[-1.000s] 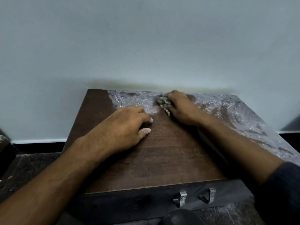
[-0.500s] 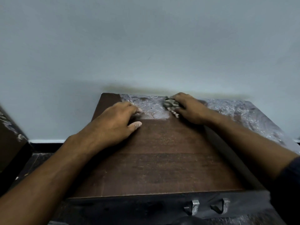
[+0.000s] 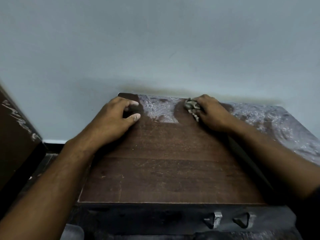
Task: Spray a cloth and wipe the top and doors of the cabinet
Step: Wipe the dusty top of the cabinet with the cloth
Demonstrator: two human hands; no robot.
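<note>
Two hands (image 3: 114, 118) on one cabinet (image 3: 164, 170); one cloth (image 3: 191, 107); two handles (image 3: 216, 220).

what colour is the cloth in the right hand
Grey with a mottled darker pattern; the cloth shows best in the head view, bunched under the right hand.

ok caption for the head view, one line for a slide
Right hand wipes cabinet top with crumpled cloth; left hand braces.

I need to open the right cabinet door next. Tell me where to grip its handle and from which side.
Judging from the pictures, hook fingers through the right handle from the front: it is a small metal loop standing out from the dark door, just below the cabinet top, beside the left handle.
</note>
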